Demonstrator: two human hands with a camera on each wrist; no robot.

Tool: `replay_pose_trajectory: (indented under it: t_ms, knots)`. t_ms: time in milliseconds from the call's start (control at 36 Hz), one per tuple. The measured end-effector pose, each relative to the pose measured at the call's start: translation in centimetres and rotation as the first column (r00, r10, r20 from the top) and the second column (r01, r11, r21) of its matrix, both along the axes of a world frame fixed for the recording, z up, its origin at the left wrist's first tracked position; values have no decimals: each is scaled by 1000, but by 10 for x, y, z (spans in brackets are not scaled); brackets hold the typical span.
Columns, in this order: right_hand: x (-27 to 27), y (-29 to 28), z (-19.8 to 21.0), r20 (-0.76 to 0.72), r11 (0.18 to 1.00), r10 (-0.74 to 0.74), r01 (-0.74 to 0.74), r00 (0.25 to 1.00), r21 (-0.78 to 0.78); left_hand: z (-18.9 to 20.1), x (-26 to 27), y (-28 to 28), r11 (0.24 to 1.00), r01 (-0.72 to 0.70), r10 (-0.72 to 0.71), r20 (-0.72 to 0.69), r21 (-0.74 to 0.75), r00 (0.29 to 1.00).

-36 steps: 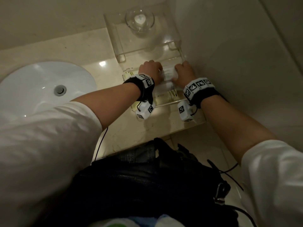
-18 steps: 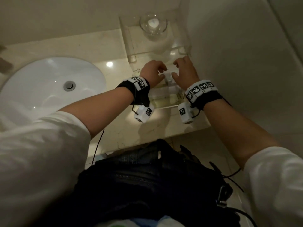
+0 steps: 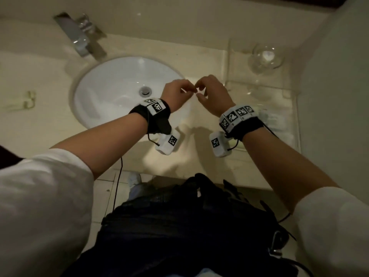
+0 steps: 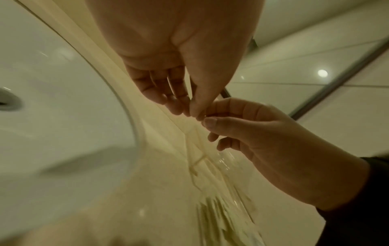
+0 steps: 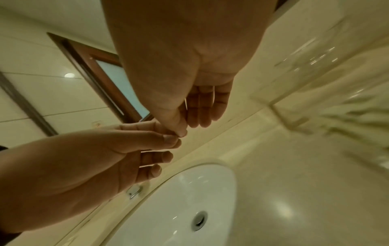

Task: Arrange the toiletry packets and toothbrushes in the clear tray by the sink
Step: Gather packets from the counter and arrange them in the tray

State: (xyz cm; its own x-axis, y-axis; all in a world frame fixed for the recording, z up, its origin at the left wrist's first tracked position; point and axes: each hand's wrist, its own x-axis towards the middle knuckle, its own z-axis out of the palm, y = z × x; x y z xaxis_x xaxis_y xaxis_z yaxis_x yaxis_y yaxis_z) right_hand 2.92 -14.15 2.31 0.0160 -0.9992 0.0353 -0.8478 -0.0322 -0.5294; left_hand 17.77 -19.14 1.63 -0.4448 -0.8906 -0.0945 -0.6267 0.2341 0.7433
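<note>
The clear tray [image 3: 296, 124] sits on the counter at the right, against the wall. White toiletry packets [image 3: 276, 121] lie in its near part, partly hidden behind my right wrist; they show blurred in the right wrist view [image 5: 357, 119]. No toothbrush can be made out. My left hand [image 3: 188, 90] and right hand [image 3: 200, 89] hover above the counter between sink and tray. Their thumb and finger tips touch each other. The left wrist view shows the left hand [image 4: 187, 108] meeting the right hand [image 4: 210, 122], with nothing visible between the fingers.
A round white sink [image 3: 119, 86] with a chrome faucet [image 3: 79, 39] lies to the left. A drinking glass [image 3: 266, 56] stands on the tray's raised far part. The side wall [image 3: 339, 96] runs close along the tray. A black bag [image 3: 189, 226] hangs at my waist.
Both hands have lifted out of the tray and moved left toward the sink, leaving the packets behind. The head view has swung left, bringing the faucet into sight.
</note>
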Motion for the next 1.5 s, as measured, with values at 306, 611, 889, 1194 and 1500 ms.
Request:
replay_pose_trajectory:
  t_ms: [306,611,889,1194,1500]
  knots:
    - [180,-73,-7,-62,948,266,-249,962,199,-9,201,-48,959,-282,283,-8,27,959]
    - [349,-143,-28,-99,876,408,-359,908,322,-24,391,-97,885,-465,461,113,14,880]
    - [459,-186,-48,-83,858,414,-358,907,368,-59,517,-119,829,-557,538,362,-60,761]
    - [508,-208,-61,-28,901,324,-300,946,314,-73,555,-124,887,-458,429,471,-59,770]
    - [511,-211,-72,-189,901,410,-363,892,239,-63,546,-133,933,-358,316,514,-19,798]
